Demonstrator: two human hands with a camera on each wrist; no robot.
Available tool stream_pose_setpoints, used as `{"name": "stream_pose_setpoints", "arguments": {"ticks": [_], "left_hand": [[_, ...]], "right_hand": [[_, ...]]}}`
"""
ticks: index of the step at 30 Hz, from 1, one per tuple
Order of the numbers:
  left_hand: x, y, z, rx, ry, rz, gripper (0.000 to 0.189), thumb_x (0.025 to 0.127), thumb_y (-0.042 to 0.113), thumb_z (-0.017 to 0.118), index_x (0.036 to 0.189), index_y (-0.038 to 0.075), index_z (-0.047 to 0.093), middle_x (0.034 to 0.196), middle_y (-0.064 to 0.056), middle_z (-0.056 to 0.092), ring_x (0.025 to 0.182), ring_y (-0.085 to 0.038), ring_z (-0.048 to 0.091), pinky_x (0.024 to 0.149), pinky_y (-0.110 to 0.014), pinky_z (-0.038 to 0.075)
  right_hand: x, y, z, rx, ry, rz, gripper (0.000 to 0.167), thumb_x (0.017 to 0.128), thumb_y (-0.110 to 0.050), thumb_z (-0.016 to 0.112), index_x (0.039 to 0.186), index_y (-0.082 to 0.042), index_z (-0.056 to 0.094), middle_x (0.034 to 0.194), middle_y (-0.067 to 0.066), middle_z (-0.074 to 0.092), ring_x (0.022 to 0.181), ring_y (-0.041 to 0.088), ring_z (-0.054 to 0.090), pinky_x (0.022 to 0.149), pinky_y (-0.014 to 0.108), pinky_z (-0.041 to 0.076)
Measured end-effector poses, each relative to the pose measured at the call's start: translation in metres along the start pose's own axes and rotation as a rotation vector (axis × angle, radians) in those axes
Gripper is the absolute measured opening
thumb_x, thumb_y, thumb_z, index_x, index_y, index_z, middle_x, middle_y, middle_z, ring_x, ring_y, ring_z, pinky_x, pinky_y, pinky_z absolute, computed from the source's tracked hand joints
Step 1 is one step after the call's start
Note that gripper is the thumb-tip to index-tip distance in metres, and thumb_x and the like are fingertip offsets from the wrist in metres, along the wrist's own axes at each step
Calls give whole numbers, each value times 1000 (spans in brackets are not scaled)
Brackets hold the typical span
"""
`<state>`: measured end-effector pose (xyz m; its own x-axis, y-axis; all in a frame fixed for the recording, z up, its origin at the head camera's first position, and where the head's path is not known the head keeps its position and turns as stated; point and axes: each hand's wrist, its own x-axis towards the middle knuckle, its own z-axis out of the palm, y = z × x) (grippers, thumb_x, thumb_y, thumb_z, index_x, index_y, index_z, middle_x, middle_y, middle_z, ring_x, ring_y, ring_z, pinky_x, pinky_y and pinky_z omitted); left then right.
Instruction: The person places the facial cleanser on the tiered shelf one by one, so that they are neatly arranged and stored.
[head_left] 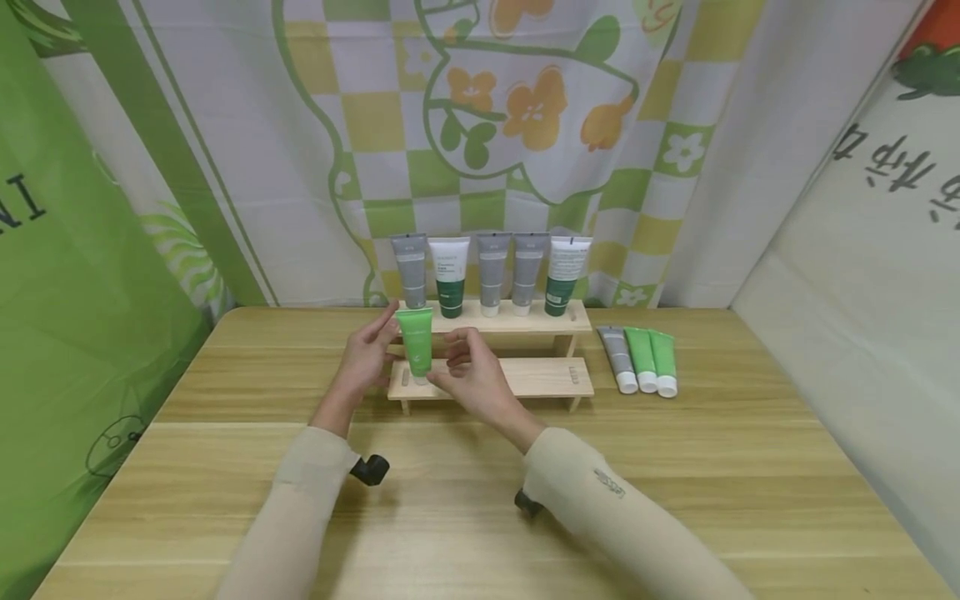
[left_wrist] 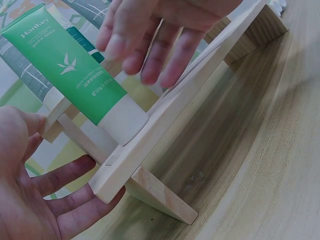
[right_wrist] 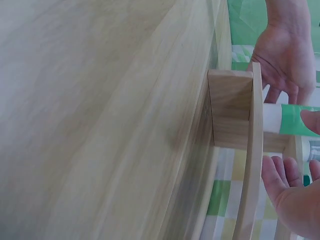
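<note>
One two-tier wooden stand [head_left: 502,324], left hand [head_left: 366,354] at its left end, fingers spread, not really gripping anything. Right hand [head_left: 480,383] is loose and empty beside the green tube [head_left: 417,340], which stands cap-down on the lower tier [head_left: 540,377]. Looks like placing's basically done; next move probably calls for easing clear without tipping it.

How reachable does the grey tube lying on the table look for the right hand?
Probably yes: the right hand appears to hold nothing, and the grey tube lies uncovered to the right of the wooden stand. The hand would need to clear the stand's right end.
</note>
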<state>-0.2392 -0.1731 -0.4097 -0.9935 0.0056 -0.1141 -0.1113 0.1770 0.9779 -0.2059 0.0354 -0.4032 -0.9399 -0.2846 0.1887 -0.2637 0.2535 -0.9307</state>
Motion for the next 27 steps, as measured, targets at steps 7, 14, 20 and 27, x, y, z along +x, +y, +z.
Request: {"name": "stream_pose_setpoints", "arguments": {"ticks": [7, 14, 20, 27], "left_hand": [[2, -1, 1, -10, 6, -4, 53, 102, 57, 46, 153, 47, 36, 141, -18, 54, 109, -37, 58, 74, -54, 60], [2, -2, 1, 0, 4, 13, 54, 103, 55, 45, 154, 45, 35, 134, -20, 57, 107, -38, 62, 72, -53, 60], [1, -1, 2, 5, 3, 20, 53, 104, 53, 45, 155, 43, 34, 135, -20, 57, 108, -39, 62, 74, -55, 59], [0, 0, 2, 7, -1, 22, 53, 105, 52, 44, 156, 42, 33, 136, -21, 56, 109, -40, 62, 75, -56, 59]], "right_hand": [[-12, 3, -24, 34, 47, 56, 51, 88, -8, 79, 130, -7, 51, 117, 15, 56, 110, 34, 57, 95, 41, 53], [-28, 12, -58, 36, 77, 66, 51, 88, -7, 79, 130, -3, 51, 119, 18, 55, 109, 32, 58, 95, 39, 54], [-42, 20, -89, 46, 136, 47, 50, 87, -2, 78, 128, 5, 50, 119, 23, 55, 108, 37, 59, 91, 32, 55], [-61, 33, -125, 75, 202, 68, 52, 88, -1, 76, 130, 8, 48, 122, 23, 54, 110, 36, 58, 89, 20, 53]]}}
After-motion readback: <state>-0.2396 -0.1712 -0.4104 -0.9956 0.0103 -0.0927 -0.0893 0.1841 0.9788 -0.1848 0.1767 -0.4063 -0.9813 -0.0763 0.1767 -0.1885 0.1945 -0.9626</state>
